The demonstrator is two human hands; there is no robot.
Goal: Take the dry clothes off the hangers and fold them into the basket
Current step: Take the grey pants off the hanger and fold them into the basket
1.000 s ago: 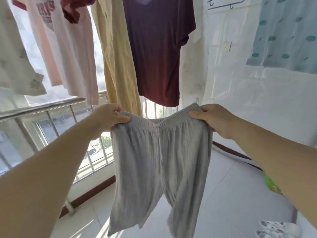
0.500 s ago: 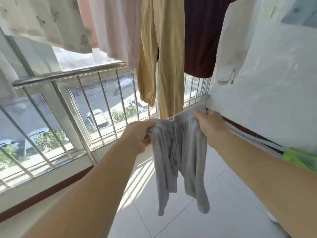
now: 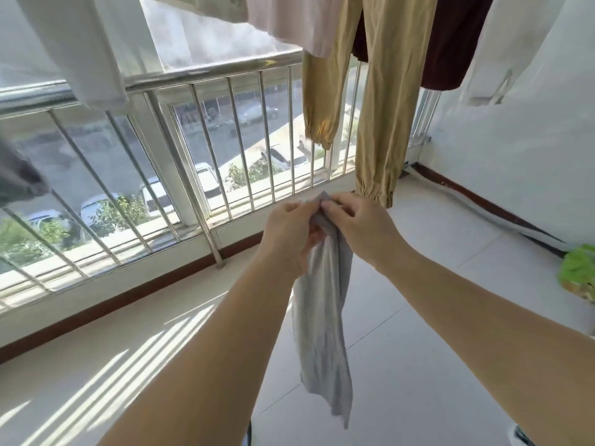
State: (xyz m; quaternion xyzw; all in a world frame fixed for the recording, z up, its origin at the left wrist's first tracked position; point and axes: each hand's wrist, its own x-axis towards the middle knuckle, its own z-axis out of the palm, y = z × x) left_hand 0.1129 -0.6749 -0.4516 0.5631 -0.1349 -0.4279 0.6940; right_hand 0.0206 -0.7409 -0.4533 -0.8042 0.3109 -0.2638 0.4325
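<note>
Grey shorts (image 3: 322, 320) hang folded in half lengthwise in front of me, over the white floor tiles. My left hand (image 3: 288, 235) and my right hand (image 3: 360, 226) meet at the waistband and both pinch it, fingers touching. Above them hang tan trousers (image 3: 383, 91), a dark maroon shirt (image 3: 450, 43) and a pale pink garment (image 3: 296, 20). No basket is clearly in view.
A steel railing (image 3: 206, 72) with vertical bars runs along the window at left and centre. A white wall (image 3: 521, 149) with a dark skirting closes the right side. Something bright green (image 3: 578, 272) lies at the right edge. A white cloth (image 3: 87, 49) hangs upper left.
My hands have come together, bringing the two ends of the waistband into one grip, so the spread shorts now hang doubled. My view has tilted down towards the floor and railing.
</note>
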